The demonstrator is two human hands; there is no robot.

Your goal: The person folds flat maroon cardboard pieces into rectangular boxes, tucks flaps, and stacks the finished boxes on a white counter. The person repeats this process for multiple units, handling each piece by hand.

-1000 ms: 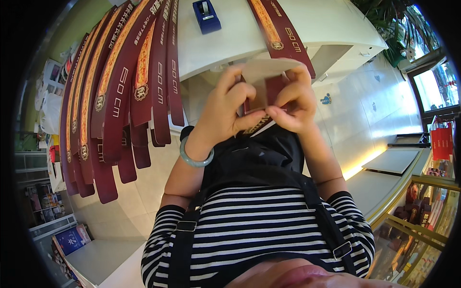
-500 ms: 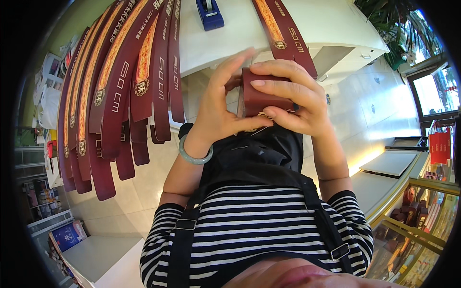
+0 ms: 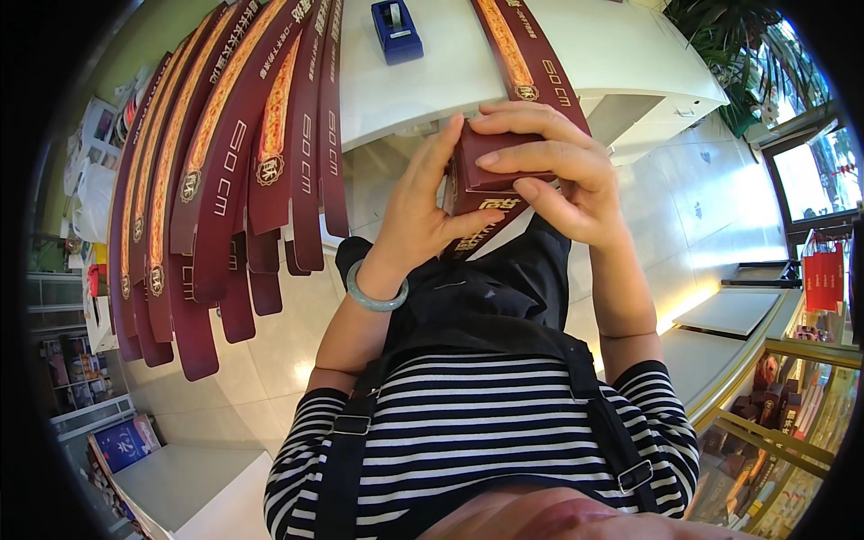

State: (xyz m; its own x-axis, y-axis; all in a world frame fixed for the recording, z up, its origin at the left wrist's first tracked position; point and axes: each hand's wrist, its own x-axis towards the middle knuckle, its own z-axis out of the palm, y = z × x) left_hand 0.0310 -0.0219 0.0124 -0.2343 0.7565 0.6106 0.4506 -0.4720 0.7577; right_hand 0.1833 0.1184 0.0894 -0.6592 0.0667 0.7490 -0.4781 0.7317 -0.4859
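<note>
Maroon cardboard is filling both hands as I am watching from afar: the left hand is clasping a box, fingers straight along its side, thumb pressing its front, while the right hand is curling its fingers over the top end. The box is sitting between them, near the black apron, with gold characters showing partly beside the left thumb. Leftward, long maroon cartons are overlapping, bearing pale letters, numerals, round emblems and orange food pictures. Another carton is lying across the tabletop, carrying similar print, right of a blue tape dispenser.
</note>
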